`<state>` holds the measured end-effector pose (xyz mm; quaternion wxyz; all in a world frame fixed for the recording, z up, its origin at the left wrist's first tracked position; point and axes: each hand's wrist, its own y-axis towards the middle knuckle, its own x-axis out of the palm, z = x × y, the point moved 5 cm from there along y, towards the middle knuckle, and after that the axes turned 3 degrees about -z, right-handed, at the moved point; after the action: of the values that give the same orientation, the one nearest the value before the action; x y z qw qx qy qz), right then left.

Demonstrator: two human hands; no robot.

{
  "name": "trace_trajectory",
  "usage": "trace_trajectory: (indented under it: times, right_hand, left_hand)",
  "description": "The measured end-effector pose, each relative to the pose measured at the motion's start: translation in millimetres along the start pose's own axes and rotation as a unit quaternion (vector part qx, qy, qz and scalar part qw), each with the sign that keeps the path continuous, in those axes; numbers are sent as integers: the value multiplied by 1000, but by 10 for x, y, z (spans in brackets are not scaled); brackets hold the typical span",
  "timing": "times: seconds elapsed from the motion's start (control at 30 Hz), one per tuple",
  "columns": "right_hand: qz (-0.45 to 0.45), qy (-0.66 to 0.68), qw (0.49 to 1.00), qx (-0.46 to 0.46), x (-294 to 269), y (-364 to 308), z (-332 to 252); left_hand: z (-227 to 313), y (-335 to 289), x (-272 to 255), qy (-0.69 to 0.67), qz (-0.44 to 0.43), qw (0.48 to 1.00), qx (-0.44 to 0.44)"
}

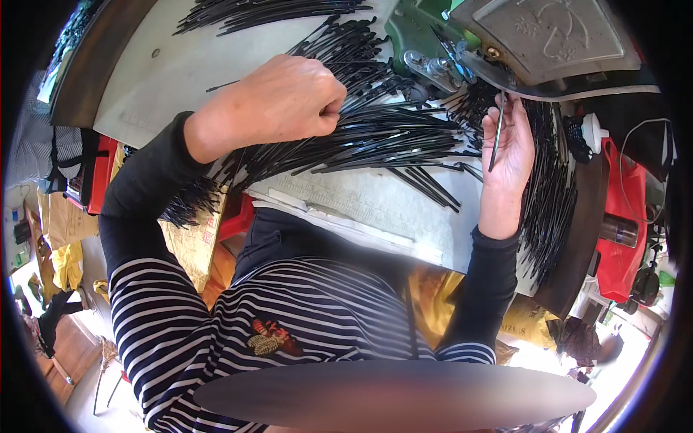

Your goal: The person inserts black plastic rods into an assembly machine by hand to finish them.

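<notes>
My right hand (514, 137) pinches a thin black rod (497, 137) between thumb and fingers, the palm turned up. The rod's upper end reaches the underside of a green machine (415, 32) with a grey metal cover (545, 40). Over a pile of thin black rods (404, 137), my left hand (289, 97) is closed in a fist with its back toward me. Its curled fingers hide whatever is inside. One thin rod end (220, 86) sticks out beyond the left wrist; whether that hand holds it, I cannot tell.
More black rods lie in a bundle (274, 14) at the table's far edge and in a long heap (545, 209) at the right. A few loose rods (429, 187) rest on the pale tabletop (166, 79) near me. A red bag (622, 224) hangs beyond the right edge.
</notes>
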<state>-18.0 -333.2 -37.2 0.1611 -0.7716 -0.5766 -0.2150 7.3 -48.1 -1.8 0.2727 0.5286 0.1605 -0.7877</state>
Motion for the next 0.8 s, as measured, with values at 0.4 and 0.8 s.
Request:
trace_trajectory:
  times: [0.4,0.8]
  right_hand:
    - [9,-12,1000,15,52,-27,12]
    - [-5,-20,1000,17,90,-53,34]
  left_hand:
    - [-200,-269,-126,-11,-8,997,-81]
    - [-788,358,-353,123,189,971,-81]
